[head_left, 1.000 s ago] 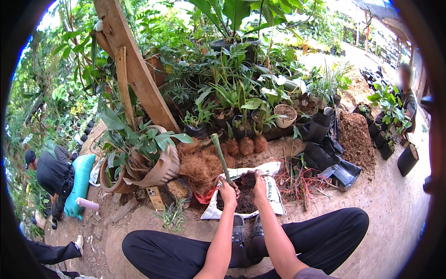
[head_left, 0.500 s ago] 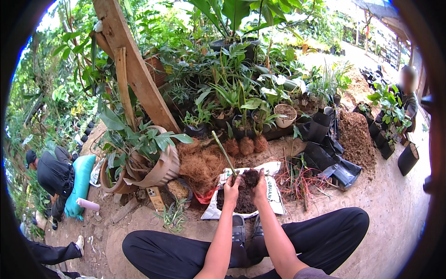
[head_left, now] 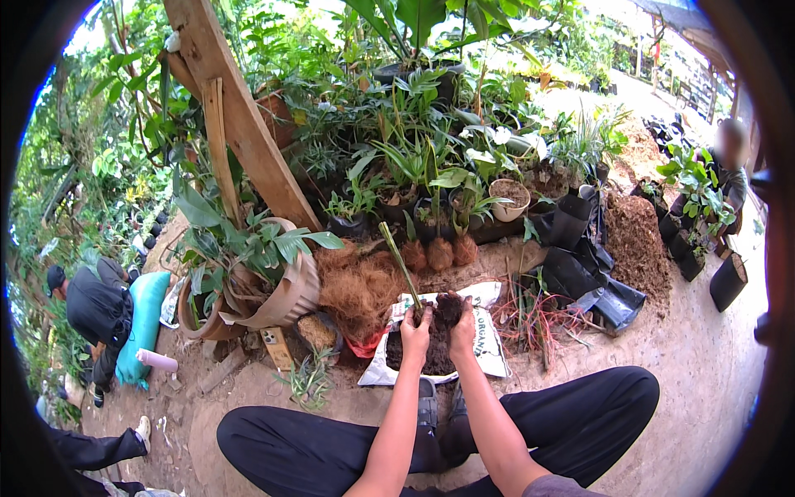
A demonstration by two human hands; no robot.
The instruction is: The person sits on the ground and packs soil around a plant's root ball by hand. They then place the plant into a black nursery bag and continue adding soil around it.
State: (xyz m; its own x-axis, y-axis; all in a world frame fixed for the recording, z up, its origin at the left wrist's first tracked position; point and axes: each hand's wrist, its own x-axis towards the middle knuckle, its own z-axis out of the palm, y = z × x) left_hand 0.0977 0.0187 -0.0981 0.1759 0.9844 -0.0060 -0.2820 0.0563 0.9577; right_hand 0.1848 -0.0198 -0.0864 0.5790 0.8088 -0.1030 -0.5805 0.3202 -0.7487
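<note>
A thick green stem cutting leans up and to the left out of my left hand, whose fingers are closed round its lower end. Beside it, my right hand cups a clump of dark soil against the base of the stem. Both hands are over a white printed sack spread flat on the ground, with loose dark potting soil heaped on it. The stem's lowest tip is hidden by fingers and soil.
Brown coconut fibre lies beyond the sack, near several coconut-husk root balls. Reddish roots and black plastic bags are to the right. A large pot and a phone stand left. Two people work farther off.
The stem has tipped a little more upright and shifted slightly right with my left hand. The soil clump in my right hand now sits closer to the stem's base.
</note>
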